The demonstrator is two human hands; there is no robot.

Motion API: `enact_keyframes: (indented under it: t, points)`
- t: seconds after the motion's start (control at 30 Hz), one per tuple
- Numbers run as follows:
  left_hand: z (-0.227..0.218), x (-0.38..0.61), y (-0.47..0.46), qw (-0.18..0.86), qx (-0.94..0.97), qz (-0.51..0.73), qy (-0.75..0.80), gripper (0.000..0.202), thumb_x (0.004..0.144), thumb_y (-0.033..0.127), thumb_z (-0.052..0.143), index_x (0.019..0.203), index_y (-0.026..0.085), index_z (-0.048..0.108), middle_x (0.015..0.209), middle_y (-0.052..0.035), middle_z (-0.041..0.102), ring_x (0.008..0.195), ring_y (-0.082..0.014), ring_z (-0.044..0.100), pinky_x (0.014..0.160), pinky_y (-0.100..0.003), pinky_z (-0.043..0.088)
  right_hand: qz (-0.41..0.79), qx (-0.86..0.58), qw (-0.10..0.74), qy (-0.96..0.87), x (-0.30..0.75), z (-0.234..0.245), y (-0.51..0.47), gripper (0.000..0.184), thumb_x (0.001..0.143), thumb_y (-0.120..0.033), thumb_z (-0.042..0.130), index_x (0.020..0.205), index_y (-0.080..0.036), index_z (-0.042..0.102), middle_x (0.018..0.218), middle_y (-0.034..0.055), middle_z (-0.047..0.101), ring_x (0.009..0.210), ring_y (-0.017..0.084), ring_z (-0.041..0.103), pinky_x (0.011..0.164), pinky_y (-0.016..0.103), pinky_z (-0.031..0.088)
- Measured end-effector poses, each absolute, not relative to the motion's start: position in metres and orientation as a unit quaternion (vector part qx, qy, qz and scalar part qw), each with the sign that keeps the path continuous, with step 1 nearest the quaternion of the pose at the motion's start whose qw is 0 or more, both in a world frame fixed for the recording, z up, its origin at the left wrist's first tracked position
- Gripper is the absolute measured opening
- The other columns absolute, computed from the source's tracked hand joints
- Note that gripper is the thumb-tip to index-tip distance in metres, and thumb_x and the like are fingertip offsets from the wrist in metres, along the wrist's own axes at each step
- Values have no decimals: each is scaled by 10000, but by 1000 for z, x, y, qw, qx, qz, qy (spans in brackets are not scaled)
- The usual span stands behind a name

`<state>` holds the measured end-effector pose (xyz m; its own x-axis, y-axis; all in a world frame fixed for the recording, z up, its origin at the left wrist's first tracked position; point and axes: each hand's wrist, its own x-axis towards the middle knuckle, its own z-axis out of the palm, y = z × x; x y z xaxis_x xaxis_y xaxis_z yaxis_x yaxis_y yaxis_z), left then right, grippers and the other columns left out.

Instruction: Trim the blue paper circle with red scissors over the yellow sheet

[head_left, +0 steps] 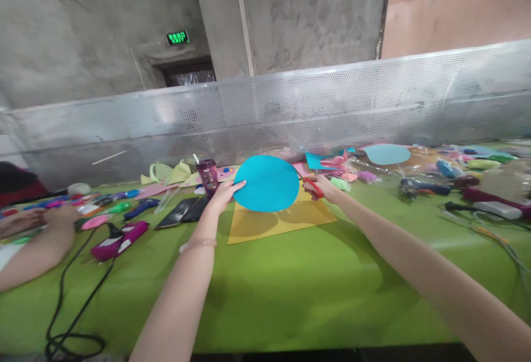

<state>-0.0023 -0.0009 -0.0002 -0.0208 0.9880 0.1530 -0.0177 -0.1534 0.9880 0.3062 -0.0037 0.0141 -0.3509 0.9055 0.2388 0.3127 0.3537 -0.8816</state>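
Note:
My left hand (226,194) pinches the left edge of a round sheet of blue paper (267,183), thumb on its front face. The sheet is raised above the table and tilted toward me. At its right side, my right hand (324,188) is closed round the red handles of a pair of scissors (314,187). The scissor blades are small here, close to the sheet's right edge; I cannot tell whether they touch it. Beneath the blue sheet, a yellow sheet (249,230) lies flat on the green table (290,295).
A dark tumbler with a straw (208,176) stands behind my left hand, near a black phone-like case (178,213). Further left are a purple power strip (120,242) with a looping cord and another person's arm (45,246). A light-blue paper oval (388,154) lies back right.

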Motion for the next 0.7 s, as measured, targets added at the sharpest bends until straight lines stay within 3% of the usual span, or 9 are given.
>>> enact_keyframes:
  t: [0.37, 0.7]
  points:
    - [-2, -4, -2, 430, 532, 545, 485, 392, 574, 383, 722, 875, 142, 651, 954, -108, 673, 826, -234, 638, 670, -306, 524, 389, -451, 406, -693, 311, 1, 19, 139, 675, -257, 580, 600, -155, 522, 475, -26, 511, 330, 64, 439, 316, 184, 358]
    - [-4, -4, 6, 432, 507, 609, 432, 403, 573, 362, 732, 908, 152, 651, 1011, -108, 653, 915, -251, 613, 745, -353, 518, 418, -440, 429, -669, 309, -2, 22, 129, 681, -245, 569, 609, -153, 514, 403, -42, 471, 329, 82, 463, 327, 189, 393]
